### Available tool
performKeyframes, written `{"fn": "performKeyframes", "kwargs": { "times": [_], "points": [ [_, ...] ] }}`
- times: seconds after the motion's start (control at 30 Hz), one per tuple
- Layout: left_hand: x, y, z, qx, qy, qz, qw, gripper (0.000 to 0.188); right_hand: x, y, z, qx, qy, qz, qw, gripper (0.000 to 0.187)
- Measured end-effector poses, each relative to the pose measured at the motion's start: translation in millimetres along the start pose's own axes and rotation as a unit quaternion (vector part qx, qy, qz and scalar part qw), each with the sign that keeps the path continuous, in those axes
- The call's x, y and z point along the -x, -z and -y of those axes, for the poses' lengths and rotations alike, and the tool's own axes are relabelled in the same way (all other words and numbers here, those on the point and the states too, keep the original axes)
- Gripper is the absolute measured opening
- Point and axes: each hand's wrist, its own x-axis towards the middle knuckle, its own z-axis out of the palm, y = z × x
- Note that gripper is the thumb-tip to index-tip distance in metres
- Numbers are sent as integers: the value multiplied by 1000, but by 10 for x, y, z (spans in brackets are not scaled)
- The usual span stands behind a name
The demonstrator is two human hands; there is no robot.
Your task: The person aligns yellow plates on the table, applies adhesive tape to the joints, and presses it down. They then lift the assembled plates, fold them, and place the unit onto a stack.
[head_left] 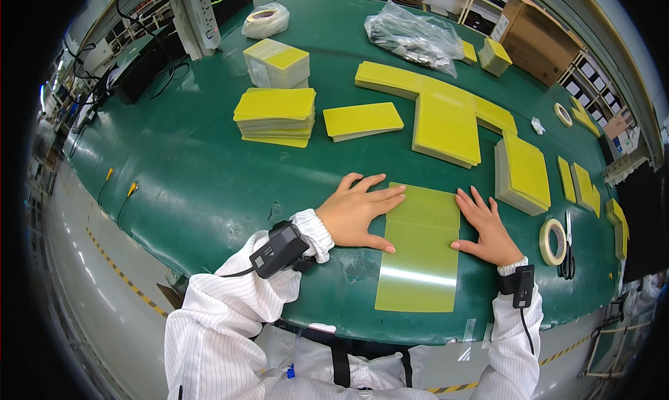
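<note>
Two thin translucent yellow-green plastic sheets lie edge to edge on the green table in front of me, a smaller far sheet (426, 203) and a larger near sheet (418, 260). A faint line marks where they meet. My left hand (357, 213) rests with fingers spread at their left edge, fingertips on the far sheet and thumb by the near one. Along the right edge lies my right hand (489, 229), fingers apart, thumb touching near the seam. Neither hand grips anything. Beyond them lies a T-shaped group of yellow sheet stacks (446, 125).
Yellow stacks stand at the far left (275, 114), with a low stack (362, 120) beside them and a tall stack (523, 173) on the right. A tape roll (552, 242) and scissors (568, 250) lie right. Tape strips (467, 339) hang off the front edge. Plastic bags (411, 34) lie far back.
</note>
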Motion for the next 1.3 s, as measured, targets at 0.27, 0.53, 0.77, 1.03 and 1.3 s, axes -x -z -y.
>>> {"fn": "performKeyframes", "kwargs": {
  "times": [0.27,0.53,0.77,1.03,1.3],
  "points": [
    [5,-4,-17,5,-9,-11,1000,91,17,12,12,1,-4,7,1000,93],
    [-5,8,-19,8,-5,-7,1000,91,1,-2,-8,-33,-19,-16,999,99],
    [-7,26,-10,6,2,7,1000,92,6,-27,-37,17,-9,-2,1000,99],
    [-6,50,-27,7,2,9,1000,91,25,-55,-126,23,34,-17,999,110],
    [19,51,-18,3,3,-2,1000,91,5,-62,-119,23,47,-15,998,114]
  ]
}}
